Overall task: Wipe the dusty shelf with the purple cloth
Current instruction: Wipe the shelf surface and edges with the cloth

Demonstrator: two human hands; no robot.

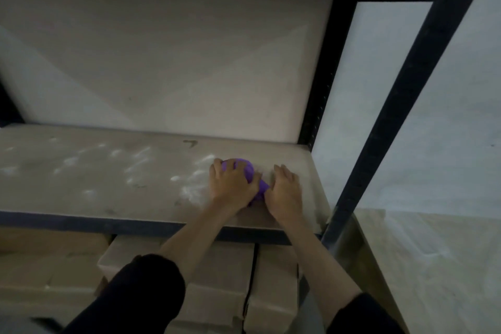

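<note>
Your left hand [230, 184] presses bunched purple cloth [253, 175] | right hand [286, 192] flat, touching its tail | dust streaks [130, 168] lie leftward (centre-left) on shelf [81, 198]

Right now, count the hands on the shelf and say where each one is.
2. The left hand presses on the purple cloth near the right end of the shelf. The right hand lies just right of it, touching the cloth's edge. Neither is hidden.

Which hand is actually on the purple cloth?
The left hand, pressed on the bunched purple cloth; the right hand rests mostly on the shelf beside it.
</note>
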